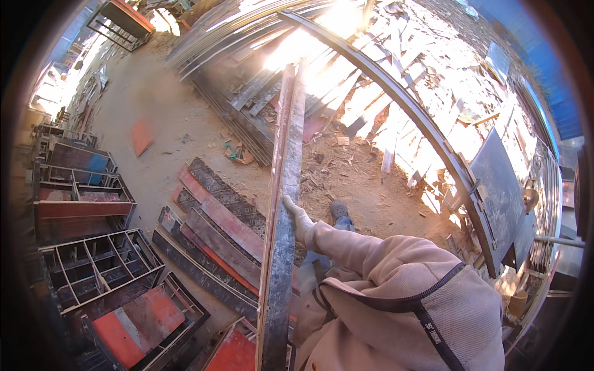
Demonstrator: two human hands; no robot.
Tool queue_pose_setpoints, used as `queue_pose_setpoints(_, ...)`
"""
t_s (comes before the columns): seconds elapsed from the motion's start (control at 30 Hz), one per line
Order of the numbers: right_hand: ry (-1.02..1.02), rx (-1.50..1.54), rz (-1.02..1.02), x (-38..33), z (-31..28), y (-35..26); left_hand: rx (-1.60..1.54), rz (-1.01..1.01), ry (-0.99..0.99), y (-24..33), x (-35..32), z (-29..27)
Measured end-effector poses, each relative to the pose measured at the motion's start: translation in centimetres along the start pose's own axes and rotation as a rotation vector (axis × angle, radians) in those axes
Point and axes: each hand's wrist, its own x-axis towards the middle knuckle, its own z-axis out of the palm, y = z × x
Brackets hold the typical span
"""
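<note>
My long board is in the middle of the frame, and it points almost straight up and down. Its long side runs from the bottom edge to the top middle, and its top leans a bit to the right. My right hand is wrapped tight on its right edge. I can't tell what my left hand does. My shoe is just right of the board. To the left lie flat boards; a black one has pale printed letters. My tan jacket, lower right, has small white letters on a black strip. Wooden frames fill the lower left.
</note>
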Motion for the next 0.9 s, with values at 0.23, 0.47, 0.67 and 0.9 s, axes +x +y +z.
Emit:
queue_pose_setpoints(0.23,-0.199,-0.145,0.031,-5.2,7.9,1.8,-0.134,-0.016,-0.076,-1.1,6.3,3.6)
queue_pose_setpoints(0.47,-0.354,-0.202,-0.530,-15.8,7.1,-3.8,-0.202,-0.023,-0.326,0.4,17.5,10.6)
queue_pose_setpoints(0.67,-0.518,-0.083,-0.894,-28.4,3.5,-6.1,-0.142,-0.044,-0.576,3.8,23.4,17.1)
queue_pose_setpoints(0.9,-0.793,-0.121,-1.503,-42.7,-7.9,-9.2,-0.030,-0.079,-0.762,7.7,23.5,25.1)
